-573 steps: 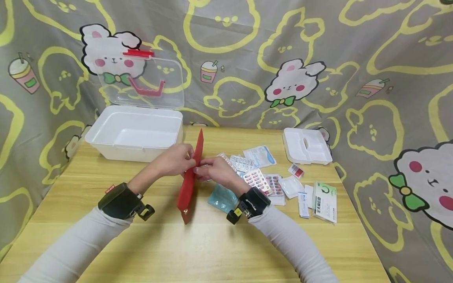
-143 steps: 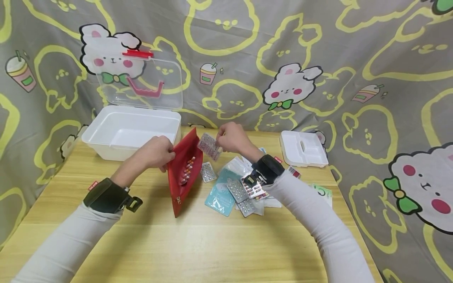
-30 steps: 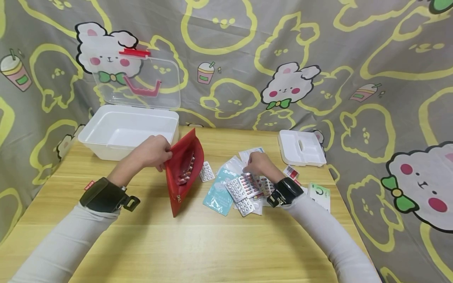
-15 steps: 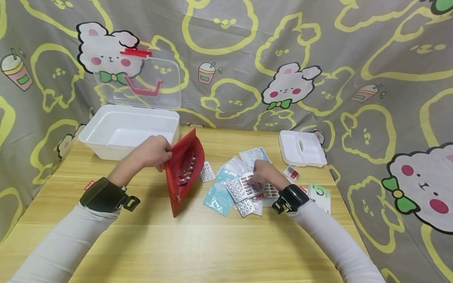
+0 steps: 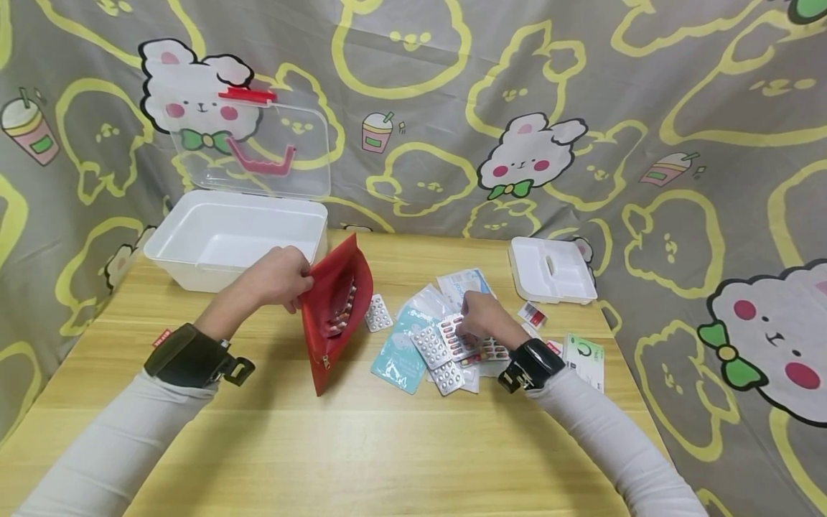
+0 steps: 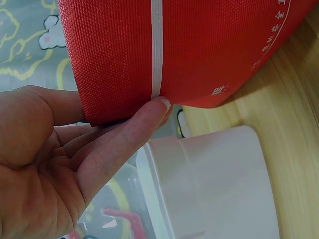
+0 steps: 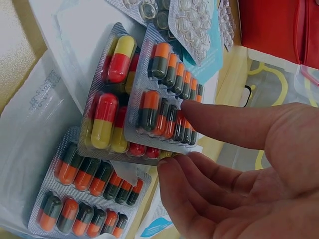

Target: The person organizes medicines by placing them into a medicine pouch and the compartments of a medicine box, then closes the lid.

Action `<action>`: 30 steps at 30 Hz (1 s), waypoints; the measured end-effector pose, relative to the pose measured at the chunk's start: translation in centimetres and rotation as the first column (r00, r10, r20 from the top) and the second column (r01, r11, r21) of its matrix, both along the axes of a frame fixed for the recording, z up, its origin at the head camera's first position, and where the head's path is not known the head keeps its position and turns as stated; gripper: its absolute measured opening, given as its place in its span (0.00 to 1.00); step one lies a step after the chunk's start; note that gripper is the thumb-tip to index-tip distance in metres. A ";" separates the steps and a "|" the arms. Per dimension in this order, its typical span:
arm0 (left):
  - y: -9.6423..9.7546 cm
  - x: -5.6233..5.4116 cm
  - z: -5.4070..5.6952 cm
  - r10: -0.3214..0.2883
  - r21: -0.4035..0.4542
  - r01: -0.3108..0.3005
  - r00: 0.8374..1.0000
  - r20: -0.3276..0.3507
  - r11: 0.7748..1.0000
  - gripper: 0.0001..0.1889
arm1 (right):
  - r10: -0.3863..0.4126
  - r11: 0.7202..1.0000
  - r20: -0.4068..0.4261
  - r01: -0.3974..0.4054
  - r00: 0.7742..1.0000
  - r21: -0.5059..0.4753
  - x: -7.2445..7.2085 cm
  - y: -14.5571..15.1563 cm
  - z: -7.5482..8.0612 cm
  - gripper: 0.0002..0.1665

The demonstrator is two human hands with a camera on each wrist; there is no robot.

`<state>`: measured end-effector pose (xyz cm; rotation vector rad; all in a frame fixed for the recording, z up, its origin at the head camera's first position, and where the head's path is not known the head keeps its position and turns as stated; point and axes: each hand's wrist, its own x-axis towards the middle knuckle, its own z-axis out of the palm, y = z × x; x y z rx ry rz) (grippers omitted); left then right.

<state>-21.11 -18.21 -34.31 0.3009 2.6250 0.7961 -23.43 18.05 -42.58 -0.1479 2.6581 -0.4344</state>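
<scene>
My left hand (image 5: 278,278) pinches the rim of a red zip pouch (image 6: 114,55), fingers on one side and thumb on the other. The pouch (image 5: 315,323) stands on edge with its mouth gaping, and capsule packs (image 5: 342,309) show inside. Over the pile, my right hand (image 7: 234,164) pinches a blister pack of orange-and-dark capsules (image 7: 164,94), thumb on its face. Behind that lies a blister pack of red-and-yellow capsules (image 7: 104,119), its edge at my fingertips. Another orange-and-dark capsule pack (image 7: 84,179) lies below.
A white box (image 5: 194,266) with a raised clear lid stands back left. Silver blister packs (image 5: 446,377), a teal sachet (image 5: 397,359) and a lone tablet pack (image 5: 377,314) lie mid-table. Right are a white tray (image 5: 530,291) and a green-and-white medicine box (image 5: 586,362).
Earlier, both hands were at the pouch; later the right hand held a blister pack near its open mouth. That hand has since moved right and down to the pile. The left hand keeps its grip.
</scene>
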 end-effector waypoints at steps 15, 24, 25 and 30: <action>0.2 -0.1 0.1 0.001 -0.006 -0.001 1.000 0.008 1.000 0.14 | 0.005 1.000 -0.028 -0.005 1.000 -0.007 -0.1 0.5 -0.2 0.20; 0.3 -0.1 0.2 0.003 -0.011 -0.003 1.000 0.018 1.000 0.13 | -0.013 0.999 -0.018 0.013 1.000 -0.036 -0.2 0.5 0.1 0.21; 0.3 -0.1 0.2 0.003 -0.011 -0.003 1.000 0.019 1.000 0.13 | -0.013 0.999 -0.019 0.013 1.000 -0.036 -0.1 0.5 0.2 0.21; 0.4 -0.1 0.3 0.001 -0.014 -0.001 1.000 0.021 1.000 0.13 | -0.012 0.999 -0.012 0.012 1.000 -0.043 -0.1 0.4 0.5 0.20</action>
